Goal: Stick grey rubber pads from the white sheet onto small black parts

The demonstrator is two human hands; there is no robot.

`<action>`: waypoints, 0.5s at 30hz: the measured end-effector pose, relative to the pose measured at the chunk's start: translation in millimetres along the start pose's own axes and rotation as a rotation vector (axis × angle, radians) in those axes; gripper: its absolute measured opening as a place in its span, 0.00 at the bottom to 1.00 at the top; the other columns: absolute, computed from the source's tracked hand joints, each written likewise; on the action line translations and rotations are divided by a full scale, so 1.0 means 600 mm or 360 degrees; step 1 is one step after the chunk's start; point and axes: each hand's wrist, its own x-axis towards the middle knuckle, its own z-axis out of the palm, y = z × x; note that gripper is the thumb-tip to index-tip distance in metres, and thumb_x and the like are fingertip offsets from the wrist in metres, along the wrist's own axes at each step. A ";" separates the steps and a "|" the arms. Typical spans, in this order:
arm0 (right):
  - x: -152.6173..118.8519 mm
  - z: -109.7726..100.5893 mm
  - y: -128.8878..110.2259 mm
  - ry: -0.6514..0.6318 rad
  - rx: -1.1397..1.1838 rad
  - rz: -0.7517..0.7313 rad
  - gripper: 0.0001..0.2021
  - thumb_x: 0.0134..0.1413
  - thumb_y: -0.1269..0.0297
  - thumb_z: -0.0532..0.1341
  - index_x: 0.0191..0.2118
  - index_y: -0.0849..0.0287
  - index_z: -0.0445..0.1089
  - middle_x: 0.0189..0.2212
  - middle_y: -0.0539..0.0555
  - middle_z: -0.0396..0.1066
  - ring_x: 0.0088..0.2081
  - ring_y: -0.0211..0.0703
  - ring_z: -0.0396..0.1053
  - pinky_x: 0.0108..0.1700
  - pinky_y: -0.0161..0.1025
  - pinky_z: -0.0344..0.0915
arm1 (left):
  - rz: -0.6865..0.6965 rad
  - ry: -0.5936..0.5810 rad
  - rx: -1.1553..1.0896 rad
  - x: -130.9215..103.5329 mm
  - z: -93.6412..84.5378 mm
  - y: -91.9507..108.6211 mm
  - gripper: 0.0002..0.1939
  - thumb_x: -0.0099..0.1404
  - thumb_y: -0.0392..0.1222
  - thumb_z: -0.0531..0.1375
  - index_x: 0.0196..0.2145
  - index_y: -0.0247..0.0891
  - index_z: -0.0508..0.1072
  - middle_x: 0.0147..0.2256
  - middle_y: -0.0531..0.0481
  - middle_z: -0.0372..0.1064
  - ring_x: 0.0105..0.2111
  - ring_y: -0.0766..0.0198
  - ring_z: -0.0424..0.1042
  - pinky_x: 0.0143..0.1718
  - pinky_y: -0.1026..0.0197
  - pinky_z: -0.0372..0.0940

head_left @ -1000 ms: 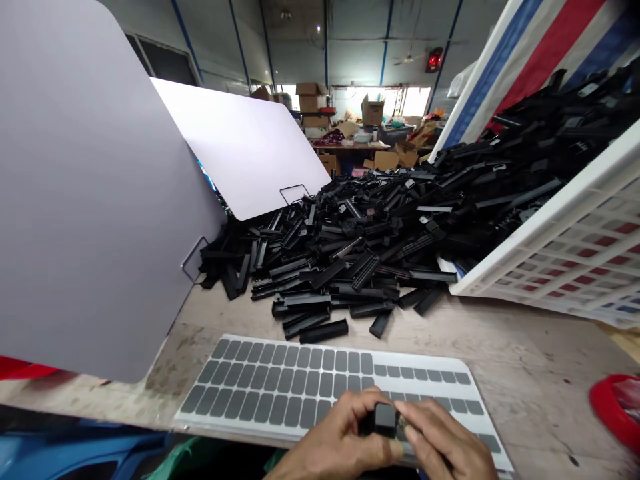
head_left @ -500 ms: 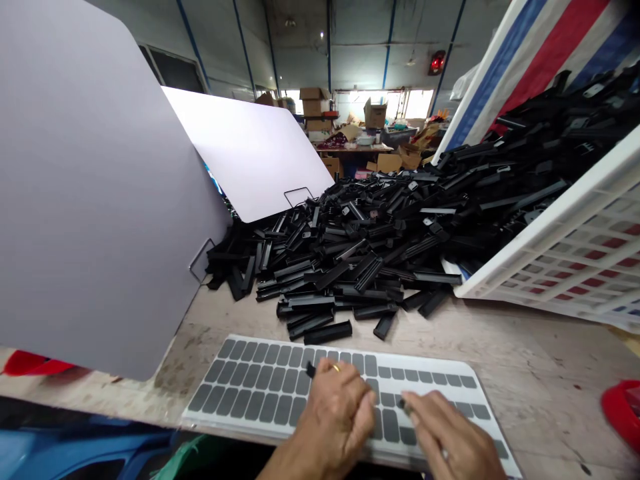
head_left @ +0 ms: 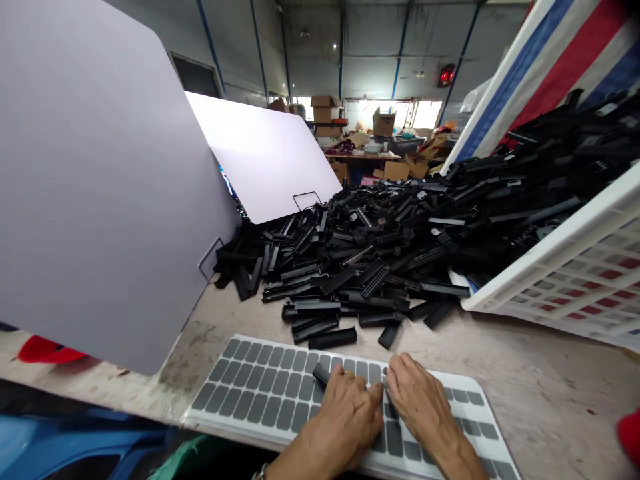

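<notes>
Over a white sheet with rows of grey rounded stickers (head_left: pixel 260 393), my left hand (head_left: pixel 350 407) is closed on a black plastic part (head_left: pixel 321 373), whose end sticks out beyond the fingers on the left. My right hand (head_left: pixel 417 400) is beside it with the fingers pressed together near the left thumb. A small dark bit shows at the right fingertips, too small to make out. Beyond the sheet lies a large heap of black plastic parts (head_left: pixel 350 267), the closest ones just past its far edge.
A tipped white basket (head_left: pixel 555 267) spills black parts at the right. Two pale panels (head_left: pixel 115 187), (head_left: pixel 270 157) stand at the left. A red object (head_left: pixel 630 433) sits at the right edge, another red one (head_left: pixel 50 350) at the left. Cardboard boxes (head_left: pixel 395 171) are behind.
My right hand has moved up and left, closer to my left hand, and its fingers now point away. More of the black part shows past my left hand. The view has shifted slightly.
</notes>
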 end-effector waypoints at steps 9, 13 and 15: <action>0.005 -0.003 -0.010 -0.0037 0.0099 0.0007 0.10 0.63 0.74 0.51 0.33 0.55 0.65 0.32 0.51 0.71 0.34 0.45 0.74 0.32 0.38 0.57 | 0.0051 -0.0010 0.0000 0.003 -0.007 0.003 0.18 0.71 0.39 0.52 0.57 0.40 0.65 0.42 0.45 0.71 0.45 0.52 0.70 0.62 0.40 0.51; 0.010 -0.003 -0.008 -0.0082 0.0233 0.0058 0.10 0.63 0.71 0.50 0.32 0.55 0.65 0.32 0.51 0.71 0.33 0.44 0.73 0.32 0.38 0.56 | 0.0039 -0.0053 0.0003 0.005 -0.010 0.007 0.17 0.69 0.38 0.54 0.55 0.38 0.66 0.40 0.45 0.71 0.45 0.51 0.70 0.62 0.39 0.50; 0.014 -0.003 -0.006 -0.0104 0.0331 0.0094 0.10 0.63 0.70 0.50 0.32 0.56 0.65 0.32 0.51 0.72 0.33 0.44 0.73 0.33 0.37 0.57 | 0.0054 -0.0015 -0.0005 0.006 -0.008 0.010 0.15 0.69 0.38 0.53 0.53 0.37 0.67 0.39 0.45 0.71 0.45 0.52 0.70 0.62 0.40 0.50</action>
